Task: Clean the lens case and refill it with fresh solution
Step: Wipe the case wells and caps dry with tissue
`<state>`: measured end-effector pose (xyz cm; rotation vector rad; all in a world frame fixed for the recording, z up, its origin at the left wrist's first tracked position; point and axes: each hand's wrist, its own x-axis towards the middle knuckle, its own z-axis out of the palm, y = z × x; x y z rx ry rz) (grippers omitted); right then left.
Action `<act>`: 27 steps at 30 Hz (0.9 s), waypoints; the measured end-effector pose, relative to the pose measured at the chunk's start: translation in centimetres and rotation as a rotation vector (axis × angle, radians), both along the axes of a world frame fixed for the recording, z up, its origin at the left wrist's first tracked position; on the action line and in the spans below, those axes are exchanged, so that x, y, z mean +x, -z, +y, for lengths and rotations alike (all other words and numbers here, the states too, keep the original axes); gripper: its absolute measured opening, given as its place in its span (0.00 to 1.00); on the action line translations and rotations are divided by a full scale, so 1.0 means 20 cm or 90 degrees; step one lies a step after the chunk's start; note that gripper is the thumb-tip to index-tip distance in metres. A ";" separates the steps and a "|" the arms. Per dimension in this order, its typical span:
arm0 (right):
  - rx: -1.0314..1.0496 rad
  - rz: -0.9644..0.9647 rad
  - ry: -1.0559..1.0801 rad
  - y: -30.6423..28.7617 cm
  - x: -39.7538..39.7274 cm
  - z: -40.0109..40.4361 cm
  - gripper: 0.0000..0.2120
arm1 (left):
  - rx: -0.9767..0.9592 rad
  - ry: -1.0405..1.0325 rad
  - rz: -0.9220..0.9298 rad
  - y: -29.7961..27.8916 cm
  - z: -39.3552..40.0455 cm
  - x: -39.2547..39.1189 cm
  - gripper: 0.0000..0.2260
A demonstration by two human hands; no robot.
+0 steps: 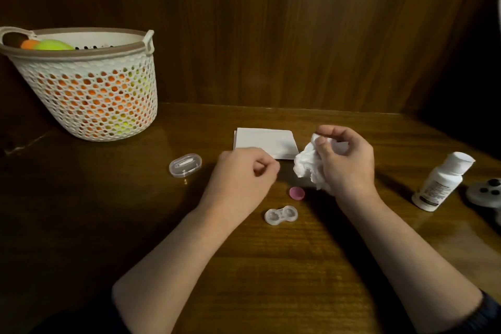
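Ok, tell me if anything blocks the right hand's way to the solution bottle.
Nothing visible does: bare table lies between the right hand and the solution bottle. But that hand's fingers hold a crumpled tissue, so it isn't free.

left hand (245, 171) curled, contents hidden, bottle (440, 183) label illegible, grey object (486, 192) cropped

Two bare forearms and hands reach in from the lower edge, the left hand (241, 171) and the right hand (349, 163) without rings, watch or gloves, and a dark gathered sleeve cuff (488, 312) pushed up the right arm near the elbow.
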<state>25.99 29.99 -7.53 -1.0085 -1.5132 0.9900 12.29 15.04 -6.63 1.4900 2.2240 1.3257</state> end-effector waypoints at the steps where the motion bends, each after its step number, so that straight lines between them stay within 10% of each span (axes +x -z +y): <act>1: 0.001 -0.001 -0.005 0.00 0.00 0.00 0.07 | 0.013 -0.025 0.043 -0.02 -0.04 -0.04 0.03; 14: 0.012 -0.024 -0.079 0.00 0.00 -0.10 0.07 | -0.170 0.017 0.101 0.06 -0.30 -0.41 0.11; 27: 0.387 -0.159 -0.224 -0.05 -0.08 -0.29 0.06 | 0.076 0.037 -0.127 0.04 -0.18 -0.16 0.14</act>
